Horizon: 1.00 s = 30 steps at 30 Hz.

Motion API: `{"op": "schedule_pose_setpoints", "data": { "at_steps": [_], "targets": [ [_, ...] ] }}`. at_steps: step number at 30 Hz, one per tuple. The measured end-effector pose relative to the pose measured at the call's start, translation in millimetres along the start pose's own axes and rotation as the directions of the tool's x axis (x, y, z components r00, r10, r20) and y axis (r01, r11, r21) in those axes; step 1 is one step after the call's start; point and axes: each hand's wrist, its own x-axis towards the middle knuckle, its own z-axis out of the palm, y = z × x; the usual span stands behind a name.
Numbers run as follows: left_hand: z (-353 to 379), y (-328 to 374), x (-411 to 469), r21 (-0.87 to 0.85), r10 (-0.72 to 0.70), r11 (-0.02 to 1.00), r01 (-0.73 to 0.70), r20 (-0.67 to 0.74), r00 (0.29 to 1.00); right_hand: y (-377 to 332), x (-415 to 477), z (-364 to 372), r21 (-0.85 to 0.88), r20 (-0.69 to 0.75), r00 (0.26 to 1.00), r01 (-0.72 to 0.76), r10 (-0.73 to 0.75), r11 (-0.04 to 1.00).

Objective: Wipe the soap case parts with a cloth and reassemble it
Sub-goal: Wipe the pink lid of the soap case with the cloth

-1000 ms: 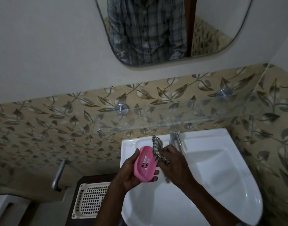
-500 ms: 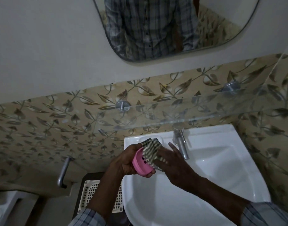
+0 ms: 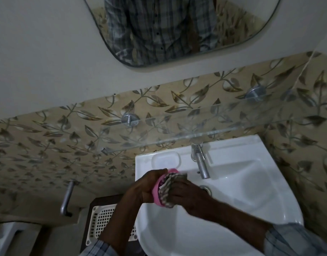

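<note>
My left hand [image 3: 140, 187] holds the pink soap case part [image 3: 156, 193] upright on its edge over the left rim of the white sink [image 3: 260, 209]. My right hand [image 3: 186, 193] presses a checked cloth [image 3: 167, 189] flat against the pink part's inner face, covering most of it. A clear soap case lid [image 3: 166, 160] lies on the sink's back ledge, just beyond my hands.
A chrome tap [image 3: 200, 159] stands on the ledge right of the clear lid. A glass shelf [image 3: 196, 133] runs along the tiled wall above. A white perforated basket [image 3: 103, 222] sits lower left, beside a metal handle [image 3: 67, 198]. A mirror [image 3: 177, 30] hangs above.
The cloth has gone from the pink part's right edge to lying over its inner face, with my right hand flat on it. Both hands have shifted slightly.
</note>
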Motion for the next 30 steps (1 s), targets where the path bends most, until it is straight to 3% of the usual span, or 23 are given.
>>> {"op": "schedule_pose_setpoints", "data": {
  "at_steps": [1,3,7,10,11,13,15,17,19,22,23,25,28,30],
  "targets": [
    [-2,3,-2,0.072,-0.023,0.997,0.022,0.006,1.000,15,-3,-9,-0.077,0.052,0.998,0.048,-0.044,0.996],
    [-2,9,-5,0.088,-0.008,0.996,0.010,-0.018,1.000,35,-4,-20,-0.151,0.028,1.000,-0.009,0.013,0.988],
    [12,4,-1,-0.155,0.126,0.979,-0.136,-0.072,0.989,25,10,-9,-0.113,-0.043,0.995,-0.092,0.088,0.989],
    [15,-9,9,-0.190,0.189,0.959,-0.210,-0.120,0.975,13,9,-8,-0.159,-0.121,0.983,-0.156,0.137,0.975],
    [16,-13,12,-0.206,0.217,0.947,-0.245,-0.151,0.965,8,7,-6,-0.162,-0.152,0.972,-0.202,0.178,0.966],
    [21,-18,16,-0.234,0.270,0.918,-0.321,-0.227,0.936,-10,12,0,0.010,-0.176,0.905,-0.391,0.386,0.920],
    [28,-24,23,-0.219,0.334,0.888,-0.406,-0.301,0.893,-22,27,0,0.255,-0.169,0.724,-0.623,0.669,0.739],
    [30,-33,30,-0.150,0.448,0.841,-0.519,-0.343,0.826,-22,40,-3,0.449,-0.086,0.536,-0.732,0.840,0.513],
    [34,-45,33,-0.076,0.537,0.799,-0.596,-0.355,0.765,-16,51,-10,0.664,0.008,0.399,-0.688,0.917,0.293],
    [41,-59,34,-0.157,0.598,0.741,-0.653,-0.287,0.748,-8,70,-27,0.884,0.144,0.242,-0.467,0.960,-0.015],
    [41,-64,38,-0.130,0.632,0.718,-0.684,-0.292,0.718,-6,74,-34,0.908,0.186,0.240,-0.413,0.953,-0.073],
    [42,-67,41,-0.067,0.675,0.708,-0.703,-0.231,0.701,-8,77,-42,0.902,0.231,0.319,-0.425,0.919,-0.079],
    [43,-62,35,0.119,0.743,0.669,-0.734,-0.108,0.660,-14,70,-42,0.858,0.156,0.390,-0.509,0.907,0.071],
    [38,-59,24,0.154,0.740,0.671,-0.725,-0.075,0.668,-13,63,-45,0.801,0.040,0.450,-0.548,0.892,0.240]
  ]
}}
